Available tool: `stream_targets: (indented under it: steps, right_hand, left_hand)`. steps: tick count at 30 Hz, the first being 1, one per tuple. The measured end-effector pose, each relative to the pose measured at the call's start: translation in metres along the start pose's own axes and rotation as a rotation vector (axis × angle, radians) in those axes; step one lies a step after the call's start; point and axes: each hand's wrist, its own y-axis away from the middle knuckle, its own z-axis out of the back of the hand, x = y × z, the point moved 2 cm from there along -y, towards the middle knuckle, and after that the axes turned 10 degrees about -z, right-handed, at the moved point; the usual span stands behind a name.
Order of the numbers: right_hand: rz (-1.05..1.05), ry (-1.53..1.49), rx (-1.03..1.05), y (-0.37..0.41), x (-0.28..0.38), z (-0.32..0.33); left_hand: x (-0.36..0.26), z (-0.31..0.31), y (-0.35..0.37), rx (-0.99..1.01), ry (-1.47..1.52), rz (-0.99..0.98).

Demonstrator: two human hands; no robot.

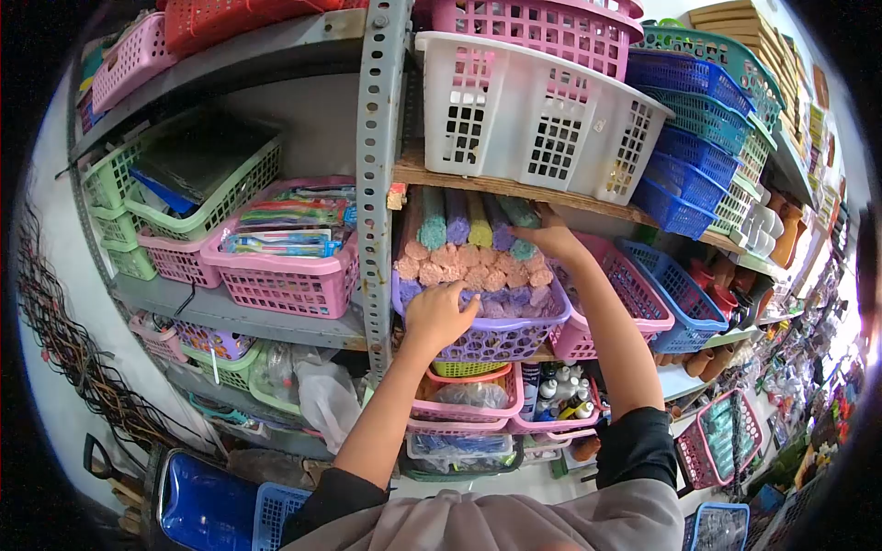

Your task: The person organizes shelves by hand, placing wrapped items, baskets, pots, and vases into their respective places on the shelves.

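Observation:
A purple basket [501, 342] on the middle shelf is stacked with long bundles with fuzzy ends. Purple ends lie at the bottom, peach bundles [473, 266] above them, and teal, purple and yellow bundles [479, 223] on top. My left hand [439, 317] rests against the front of the stack, thumb apart from the fingers, touching the lower peach and purple ends. At the upper right of the stack, my right hand [554, 237] has thumb and fingers around a teal bundle [522, 214]; its fingertips are partly hidden beneath the shelf above.
A white basket [501, 101] stands on the shelf overhead. Pink basket [634, 312] and blue basket [689, 317] sit to the right. The perforated metal post [375, 184] rises at the left, beside a pink basket of toothbrushes [294, 275]. Bottles [565, 390] stand below.

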Motion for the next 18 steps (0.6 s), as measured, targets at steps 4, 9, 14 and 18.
stream_targets:
  steps: [4,9,14,18]
  right_hand:
    - [0.051,-0.018,0.002,0.003,-0.005,0.002]
    - [0.101,0.058,-0.069,-0.011,-0.018,-0.009]
    - [0.119,0.048,-0.051,-0.006,-0.021,-0.009]
    - [0.076,-0.137,-0.099,0.02,-0.012,0.007]
  left_hand:
    - [-0.001,0.001,-0.001,-0.047,0.023,-0.014]
    - [-0.004,0.006,0.001,-0.078,0.057,-0.034]
    - [-0.003,0.005,0.001,-0.039,0.042,-0.019]
    - [-0.004,0.006,0.002,-0.054,0.032,-0.035]
